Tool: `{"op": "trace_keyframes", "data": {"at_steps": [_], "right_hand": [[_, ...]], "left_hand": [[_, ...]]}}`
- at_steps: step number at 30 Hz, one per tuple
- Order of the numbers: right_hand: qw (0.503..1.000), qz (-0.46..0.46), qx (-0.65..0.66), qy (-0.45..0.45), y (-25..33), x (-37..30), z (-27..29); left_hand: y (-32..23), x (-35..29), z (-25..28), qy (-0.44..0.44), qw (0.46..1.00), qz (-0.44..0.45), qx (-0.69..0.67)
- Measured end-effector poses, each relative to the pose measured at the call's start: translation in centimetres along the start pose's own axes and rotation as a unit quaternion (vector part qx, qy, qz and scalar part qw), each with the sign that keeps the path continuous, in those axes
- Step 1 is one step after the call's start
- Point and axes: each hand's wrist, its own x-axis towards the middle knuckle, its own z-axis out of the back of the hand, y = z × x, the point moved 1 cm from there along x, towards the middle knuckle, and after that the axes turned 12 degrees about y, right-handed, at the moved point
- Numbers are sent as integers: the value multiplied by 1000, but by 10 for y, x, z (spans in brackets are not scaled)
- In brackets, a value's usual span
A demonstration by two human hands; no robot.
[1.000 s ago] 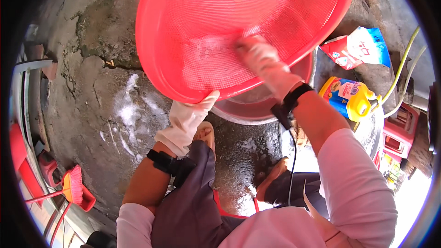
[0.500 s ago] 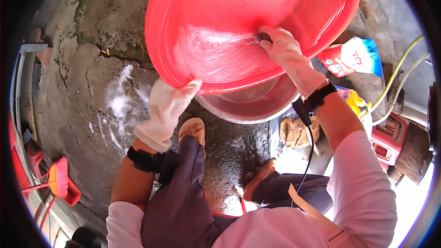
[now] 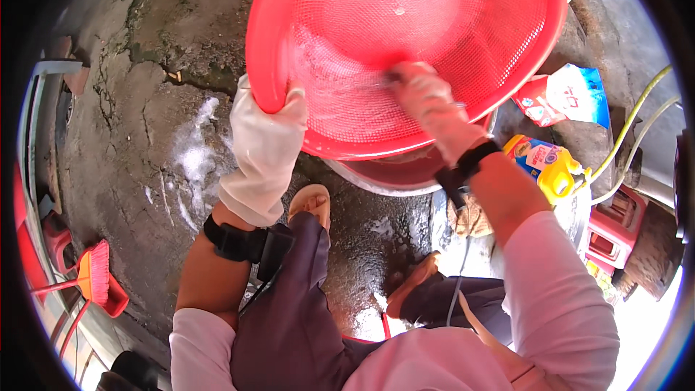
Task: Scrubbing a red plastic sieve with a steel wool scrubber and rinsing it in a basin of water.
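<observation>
1. the left hand (image 3: 264,148), in a pale rubber glove, grips the near-left rim of a big red mesh basket (image 3: 434,22) – fingers curled over the edge, clenched on it.
2. the basket is held tilted up in front of the person, its open inside facing the camera, filling the upper middle of the view above the knees.
3. the right hand (image 3: 427,101), also gloved, is inside the basket, pressed against the mesh low on the right side. its fingers are bunched around something small at the fingertips; what it is cannot be made out.
4. soap suds streak the mesh around the right hand, whitish against the red.
5. just under the basket's lower edge sits a red basin (image 3: 394,174) with a pale rim, mostly hidden by the basket.
6. each forearm wears a black strap at the wrist, and the sleeves are pale pink.
7. the person squats on wet, cracked concrete ground (image 3: 137,123); 2 sandalled feet show below the basin, with dark trousers at the knees.
8. white foam patches lie on the concrete just left of the left hand.
9. to the right, near the right forearm, stands a yellow bottle (image 3: 546,166) with a coloured label, and beyond it lies a red, white and blue packet (image 3: 565,98) – both well clear of the basket.
10. a red broom (image 3: 90,275) lies at the far left edge, well apart from the hands.
</observation>
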Motion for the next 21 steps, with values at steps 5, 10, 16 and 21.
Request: {"op": "trace_keyframes", "data": {"at_steps": [5, 10, 16, 21], "right_hand": [[979, -46, 117, -163, -39, -21, 15], [997, 15, 39, -58, -48, -60, -5], [987, -91, -55, 124, -57, -38, -49], [991, -74, 6, 110, -19, -60, 15]], "left_hand": [[-24, 15, 19, -3, 995, -88, 47], [-37, 26, 19, 9, 996, -93, -4], [-28, 19, 18, 26, 996, -87, 9], [-24, 16, 11, 4, 995, -100, -22]]}}
